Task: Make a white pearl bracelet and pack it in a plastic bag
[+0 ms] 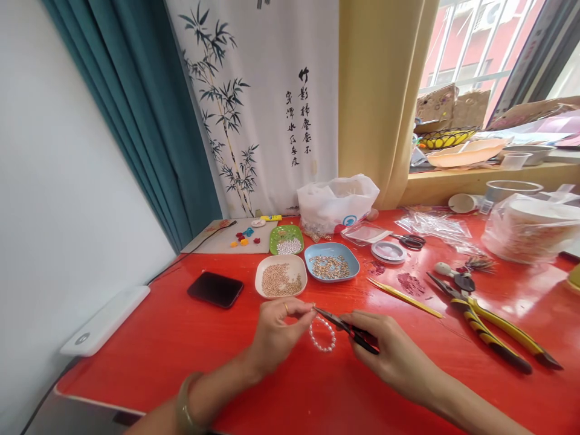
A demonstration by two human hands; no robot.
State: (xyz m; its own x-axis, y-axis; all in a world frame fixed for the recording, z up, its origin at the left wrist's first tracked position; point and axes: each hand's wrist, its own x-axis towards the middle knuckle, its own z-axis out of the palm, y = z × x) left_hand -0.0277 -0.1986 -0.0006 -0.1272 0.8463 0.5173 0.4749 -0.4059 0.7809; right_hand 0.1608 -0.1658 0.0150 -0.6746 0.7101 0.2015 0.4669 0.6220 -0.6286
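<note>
My left hand (pixel 276 335) is closed in a pinch, thumb and forefinger together at the top of a loop of white beads (pixel 322 348). The loop hangs just right of those fingertips, above the red table. In my right hand (pixel 394 350) is a pair of black-handled scissors (pixel 339 322), pointing left. Their tips meet or nearly meet the left fingertips; what lies between is too small to make out. Beyond my hands stand a cream dish (pixel 258 280) of small gold beads, a blue dish (pixel 356 266) of gold pieces and a green dish (pixel 273 243) of white beads.
Yellow-and-black pliers (pixel 475 317) and yellow tweezers (pixel 405 297) lie on the right. A phone (pixel 215 289) lies left on the red table (pixel 158 356). At the back are a white plastic bag (pixel 335 202), another pair of scissors (pixel 412 242) and a bagged tub (pixel 534 229).
</note>
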